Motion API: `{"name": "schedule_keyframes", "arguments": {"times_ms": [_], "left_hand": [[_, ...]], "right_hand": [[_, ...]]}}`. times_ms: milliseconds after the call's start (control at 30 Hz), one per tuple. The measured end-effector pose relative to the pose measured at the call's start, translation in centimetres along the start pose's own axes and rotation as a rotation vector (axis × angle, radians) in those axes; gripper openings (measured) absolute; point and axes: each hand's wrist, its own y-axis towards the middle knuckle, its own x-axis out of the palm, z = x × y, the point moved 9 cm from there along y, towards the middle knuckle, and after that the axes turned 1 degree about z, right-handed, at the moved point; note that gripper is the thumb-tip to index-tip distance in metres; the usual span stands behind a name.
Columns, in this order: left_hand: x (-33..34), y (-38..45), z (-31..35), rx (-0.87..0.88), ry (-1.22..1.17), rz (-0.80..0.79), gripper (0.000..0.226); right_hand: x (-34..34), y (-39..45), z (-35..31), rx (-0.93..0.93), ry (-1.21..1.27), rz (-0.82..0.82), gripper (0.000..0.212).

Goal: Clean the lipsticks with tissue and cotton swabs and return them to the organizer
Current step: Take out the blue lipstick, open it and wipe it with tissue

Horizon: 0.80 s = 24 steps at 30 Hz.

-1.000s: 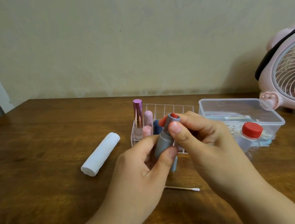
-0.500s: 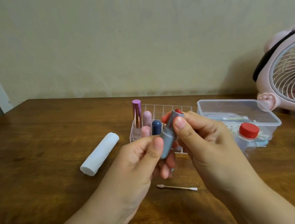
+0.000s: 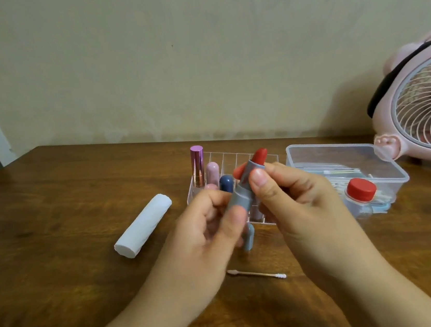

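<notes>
1. Tissue roll [image 3: 144, 226]: white, lying on its side on the wooden table [image 3: 52, 210], left of the organizer and well apart from both hands.
2. Organizer [image 3: 238, 160]: clear plastic grid standing on the table behind the hands. At its left end stand a tall metallic pink lipstick [image 3: 198, 168], a pale pink lipstick [image 3: 213, 174] just beside it, and a dark blue lipstick [image 3: 226, 183] in front.
3. Left hand [image 3: 205, 243]: raised in front of the organizer, thumb and fingers curled round the lower part of a grey lipstick tube [image 3: 240, 201]. A grey cap [image 3: 248, 236] shows beneath this hand; whether the fingers hold it cannot be told.
4. Grey lipstick tube: tilted to the right, held between both hands above the table, its red stick [image 3: 259, 156] wound out at the top.
5. Cotton swab [image 3: 256, 273]: lying flat on the table below and between the hands, touching neither.
6. Right hand [image 3: 304, 206]: thumb and fingertips pinch the upper part of the tube, just below the red stick.
7. Clear plastic box [image 3: 388, 166]: on the table right of the organizer, holding cotton swabs. A small bottle with a red cap [image 3: 361, 189] stands at its front.
8. Pink fan [image 3: 425, 113]: at the far right edge of the table.
</notes>
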Motion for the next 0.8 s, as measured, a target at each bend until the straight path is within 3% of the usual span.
{"name": "schedule_keyframes", "arguments": {"times_ms": [100, 200, 267, 367, 500, 567, 800], "left_hand": [[2.3, -0.1, -0.8, -0.275, -0.475, -0.271, 0.052], [3.0, -0.7, -0.3, -0.318, -0.639, -0.406, 0.037], [2.9, -0.8, 0.0, -0.302, -0.678, -0.410, 0.030], [1.9, -0.3, -0.3, -0.261, -0.497, -0.279, 0.015], [-0.6, 0.1, 0.7, -0.001, -0.006, 0.055, 0.023], [-1.1, -0.3, 0.9, 0.037, 0.146, 0.152, 0.033], [-0.6, 0.7, 0.3, 0.021, 0.209, -0.073, 0.026]], "right_hand": [[0.7, 0.0, 0.3, 0.091, 0.148, -0.087, 0.022], [1.6, -0.3, 0.3, 0.156, 0.272, -0.152, 0.026], [1.8, -0.4, 0.5, 0.160, 0.298, -0.168, 0.026], [1.3, -0.3, 0.2, 0.091, 0.206, -0.114, 0.024], [0.3, -0.3, 0.5, 0.035, -0.003, 0.068, 0.026], [0.3, -0.3, 1.0, 0.034, -0.089, 0.093, 0.027], [-0.4, 0.1, 0.4, 0.035, -0.092, 0.033, 0.032]]}}
